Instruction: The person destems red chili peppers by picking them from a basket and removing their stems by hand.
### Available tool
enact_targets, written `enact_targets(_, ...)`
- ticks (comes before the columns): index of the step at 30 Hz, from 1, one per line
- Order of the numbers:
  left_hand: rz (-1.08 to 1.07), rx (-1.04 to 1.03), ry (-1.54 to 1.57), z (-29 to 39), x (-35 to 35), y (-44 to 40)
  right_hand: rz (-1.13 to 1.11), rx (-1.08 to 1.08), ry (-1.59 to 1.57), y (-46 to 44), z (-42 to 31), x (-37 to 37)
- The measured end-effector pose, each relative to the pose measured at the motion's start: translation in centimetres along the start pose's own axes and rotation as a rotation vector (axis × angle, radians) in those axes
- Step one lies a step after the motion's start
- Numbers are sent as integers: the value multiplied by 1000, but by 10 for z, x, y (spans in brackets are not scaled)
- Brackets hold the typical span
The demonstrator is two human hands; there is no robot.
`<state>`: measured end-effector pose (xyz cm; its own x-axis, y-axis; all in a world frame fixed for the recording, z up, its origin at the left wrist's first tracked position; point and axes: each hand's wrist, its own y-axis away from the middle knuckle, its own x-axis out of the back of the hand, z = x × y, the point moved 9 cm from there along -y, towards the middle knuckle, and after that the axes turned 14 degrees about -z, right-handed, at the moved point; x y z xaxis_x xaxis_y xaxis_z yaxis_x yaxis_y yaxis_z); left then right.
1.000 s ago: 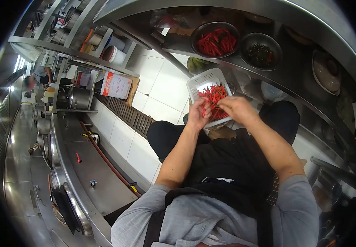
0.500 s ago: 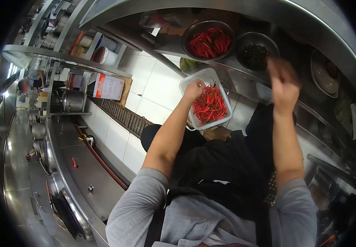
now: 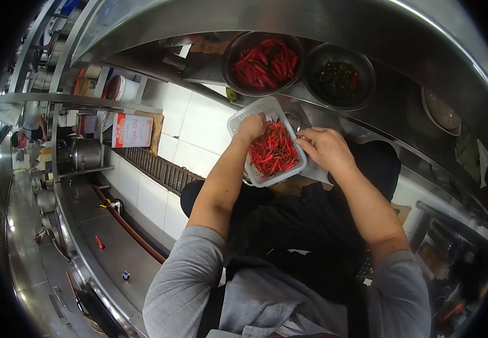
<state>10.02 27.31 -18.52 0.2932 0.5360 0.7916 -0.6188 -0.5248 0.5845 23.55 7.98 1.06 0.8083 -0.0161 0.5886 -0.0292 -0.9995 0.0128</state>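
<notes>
A white plastic basket (image 3: 233, 125) in front of me holds a heap of thin red chillies (image 3: 275, 155), some with green stems. Over its upper left part my left hand (image 3: 253, 126) reaches in with fingers curled closed; whatever they hold is hidden. My right hand (image 3: 327, 149) is at the basket's right rim, thumb and fingers drawn together, and I cannot make out anything between them. Beyond the basket, a metal bowl (image 3: 228, 75) contains larger-looking red chillies (image 3: 266, 63). Beside it, a second metal bowl (image 3: 368, 93) contains dark green bits with a little red.
A steel shelf edge (image 3: 311, 17) arches above the bowls. On the left are a red and white tin (image 3: 134, 130), a floor drain grate (image 3: 153, 166) and a steel counter (image 3: 108, 225). A pale bowl (image 3: 442, 112) sits at the right. Another person (image 3: 32, 124) stands far left.
My right hand has come down and left from near the bowl of green bits to the basket's right rim. My left hand stays in the basket. The whole view has shifted slightly.
</notes>
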Motion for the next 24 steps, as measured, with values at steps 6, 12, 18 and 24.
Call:
enact_targets(6, 122, -96, 127, 29, 50, 76, -24, 29, 58, -5, -9, -13)
enact_targets(12, 209, -257, 82, 84, 73, 151, 33, 90, 162, -12, -25, -35)
enact_targets(18, 303, -298, 67, 94, 77, 183, -108, 126, 207, -15, -20, -69)
enact_targets(24, 348, -319, 72, 101, 74, 197, -98, 109, 127, -9, -20, -65)
